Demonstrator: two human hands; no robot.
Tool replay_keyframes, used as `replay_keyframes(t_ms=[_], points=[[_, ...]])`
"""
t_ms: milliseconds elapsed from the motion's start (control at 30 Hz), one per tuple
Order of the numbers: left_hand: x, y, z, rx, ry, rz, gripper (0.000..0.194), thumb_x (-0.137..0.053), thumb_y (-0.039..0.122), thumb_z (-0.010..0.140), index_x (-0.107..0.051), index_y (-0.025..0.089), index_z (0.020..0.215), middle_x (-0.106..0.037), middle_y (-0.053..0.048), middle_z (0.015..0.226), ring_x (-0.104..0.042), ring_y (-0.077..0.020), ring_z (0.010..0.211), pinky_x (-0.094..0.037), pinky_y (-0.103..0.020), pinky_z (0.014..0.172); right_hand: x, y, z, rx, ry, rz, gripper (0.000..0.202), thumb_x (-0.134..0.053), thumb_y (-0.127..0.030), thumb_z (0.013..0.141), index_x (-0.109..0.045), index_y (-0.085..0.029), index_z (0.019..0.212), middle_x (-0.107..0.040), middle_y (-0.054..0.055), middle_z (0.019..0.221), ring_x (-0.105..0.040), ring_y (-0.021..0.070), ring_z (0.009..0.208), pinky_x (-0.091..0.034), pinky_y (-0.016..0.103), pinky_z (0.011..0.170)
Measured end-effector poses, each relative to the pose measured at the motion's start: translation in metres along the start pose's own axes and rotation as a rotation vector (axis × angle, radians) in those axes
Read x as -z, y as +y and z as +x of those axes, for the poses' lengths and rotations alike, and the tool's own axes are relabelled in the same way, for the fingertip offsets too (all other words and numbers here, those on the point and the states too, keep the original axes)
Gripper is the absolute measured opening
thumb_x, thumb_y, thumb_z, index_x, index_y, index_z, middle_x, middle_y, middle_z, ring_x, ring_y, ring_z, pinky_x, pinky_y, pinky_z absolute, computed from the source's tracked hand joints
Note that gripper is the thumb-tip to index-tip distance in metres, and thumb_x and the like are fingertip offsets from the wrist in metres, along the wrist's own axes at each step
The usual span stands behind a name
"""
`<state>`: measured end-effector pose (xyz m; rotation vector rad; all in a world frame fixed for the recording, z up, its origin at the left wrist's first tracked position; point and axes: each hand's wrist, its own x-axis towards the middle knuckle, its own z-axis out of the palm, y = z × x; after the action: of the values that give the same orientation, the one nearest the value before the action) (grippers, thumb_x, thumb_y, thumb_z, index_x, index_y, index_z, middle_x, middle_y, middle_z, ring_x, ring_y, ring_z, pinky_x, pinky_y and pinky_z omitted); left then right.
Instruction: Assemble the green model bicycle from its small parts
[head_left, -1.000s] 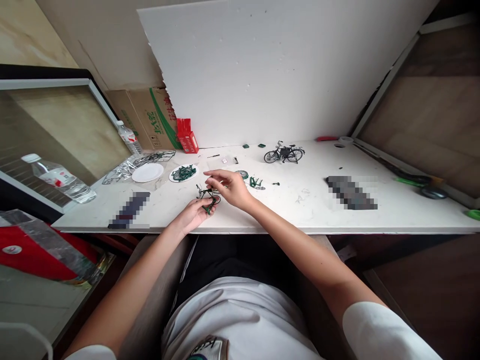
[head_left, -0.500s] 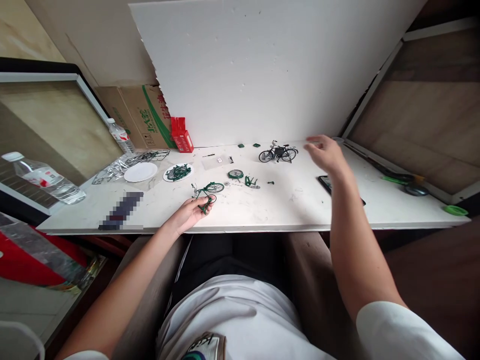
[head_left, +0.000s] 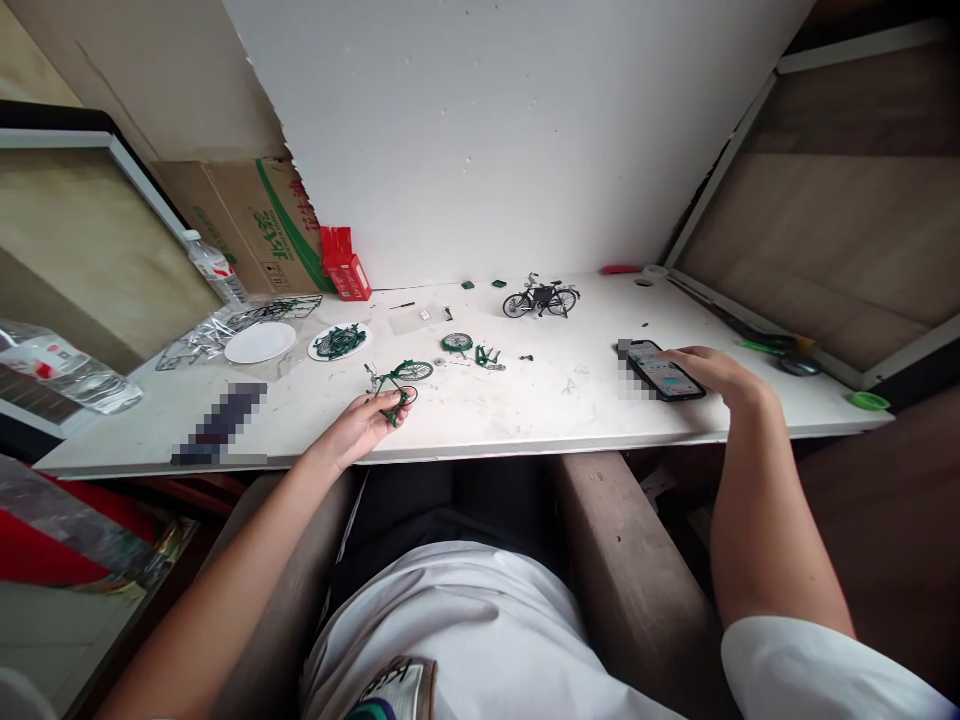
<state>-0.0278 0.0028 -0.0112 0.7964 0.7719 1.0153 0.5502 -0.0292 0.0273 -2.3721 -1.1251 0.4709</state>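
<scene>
1. Left hand [head_left: 360, 428]: your thumb and fingers grasp one end of the partly built green model bicycle [head_left: 391, 378]. This hand is at the front of the white desk [head_left: 555, 420], left of the middle.
2. Orientation of the green model bicycle: the long axis runs from your fingertips away from you and slightly to the right. The far end carries a spoked wheel [head_left: 413, 371], which points to the right. The handlebar end points to the left. A dark ring [head_left: 409, 396] shows at your fingertips; whether it is fixed to the frame cannot be told.
3. Right hand [head_left: 714, 372]: your fingers reach leftward over the lit screen of the smartphone [head_left: 664, 372]. Contact with the glass and the curl of the hidden fingers cannot be told. The smartphone lies flat, its long axis slanting from far left to near right.
4. Loose parts: beyond and right of the held assembly lie a green wheel [head_left: 457, 342] and a green frame section [head_left: 489, 358]. Further left, a white plate [head_left: 312, 352] holds more green parts.
5. Assembled black model bicycle [head_left: 541, 297]: it stands upright at the rear, long axis crosswise, handlebar end to the left.
</scene>
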Motion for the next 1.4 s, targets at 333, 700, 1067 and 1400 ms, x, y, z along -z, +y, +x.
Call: replay_keyframes(t_ms=[333,700,1067,1400], points=[[-0.004,0.001,-0.002,0.002,0.006,0.016,0.011,-0.083,0.011,0.080,-0.081,0.009,0.090,-0.076,-0.015,0.115,-0.066,-0.0141,0.087,-0.054,-0.024,0.073,-0.007,0.010,0.005,-0.022,-0.034,0.040,0.056,-0.075,-0.062,0.079,-0.068,-0.027,0.122,-0.071,0.011,0.129,-0.066,0.0310,0.113,-0.050,0.041,0.093],[-0.005,0.001,-0.002,0.007,-0.001,0.000,0.012,-0.086,0.011,0.077,-0.080,0.008,0.087,-0.076,-0.014,0.113,-0.065,-0.0132,0.086,-0.053,-0.024,0.074,-0.011,0.012,0.012,0.004,-0.008,-0.016,0.059,-0.074,-0.062,0.079,-0.067,-0.025,0.125,-0.073,0.013,0.123,-0.066,0.0305,0.107,-0.048,0.041,0.094],[-0.002,0.000,-0.001,0.007,-0.026,0.016,0.014,-0.083,0.012,0.081,-0.081,0.008,0.094,-0.076,-0.017,0.116,-0.066,-0.0138,0.087,-0.053,-0.026,0.078,-0.009,0.005,0.004,0.000,0.000,-0.036,0.055,-0.071,-0.056,0.085,-0.068,-0.023,0.129,-0.072,0.014,0.129,-0.065,0.0302,0.109,-0.047,0.038,0.094],[-0.002,-0.001,-0.005,-0.006,-0.028,0.006,0.008,-0.085,0.011,0.080,-0.079,0.009,0.085,-0.076,-0.015,0.115,-0.066,-0.0137,0.088,-0.053,-0.025,0.078,-0.012,0.004,0.000,-0.011,0.021,-0.030,0.050,-0.063,-0.057,0.091,-0.069,-0.024,0.128,-0.071,0.016,0.131,-0.063,0.0328,0.116,-0.046,0.040,0.098]])
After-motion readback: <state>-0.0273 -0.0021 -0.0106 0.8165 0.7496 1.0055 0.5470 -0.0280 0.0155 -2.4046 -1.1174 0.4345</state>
